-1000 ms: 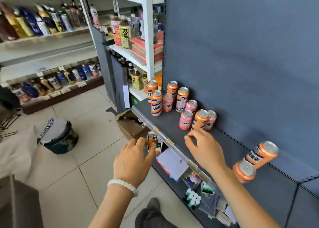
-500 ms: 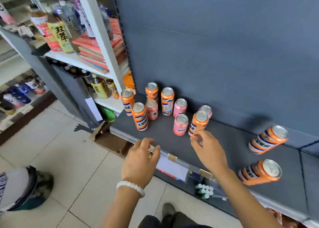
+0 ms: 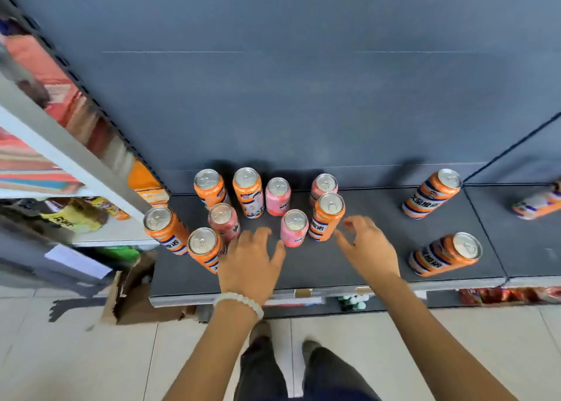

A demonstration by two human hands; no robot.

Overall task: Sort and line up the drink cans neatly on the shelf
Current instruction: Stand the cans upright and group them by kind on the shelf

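In the head view, the dark shelf [image 3: 379,267] was seen almost straight from above, whereas half a second earlier it had been viewed at a slant from the left, with more of the floor and the neighbouring white rack in the picture. Both hands had been brought forward from the front rail onto the shelf surface.

The left hand [image 3: 250,264] was held palm down over the shelf, fingers spread and relaxed, nothing clasped in it; its fingertips lay just beside a dark pink can [image 3: 224,221] and a front orange can [image 3: 204,248], though contact could not be made out. A white bead bracelet [image 3: 239,302] was worn on that wrist.

The right hand [image 3: 368,248] was likewise unclenched, fingers loosely bent and apart, nothing held. Its fingers were near an upright orange can [image 3: 328,217], which earlier had seemed to be touched by them; a small gap was now seen. Between the two hands stood a light pink can [image 3: 294,227].

Behind these, by the back panel, an orange can [image 3: 209,188], a taller orange can [image 3: 249,192] and two pink cans [image 3: 277,196] [image 3: 323,188] were left standing in a loose cluster as before, with one more orange can [image 3: 164,229] at the shelf's left edge. Well apart to the right, two orange cans [image 3: 431,194] [image 3: 444,255] were still lying on their sides, and a further can [image 3: 537,203] was blurred at the picture's edge. A torn cardboard box [image 3: 130,291] was seen on the floor below.
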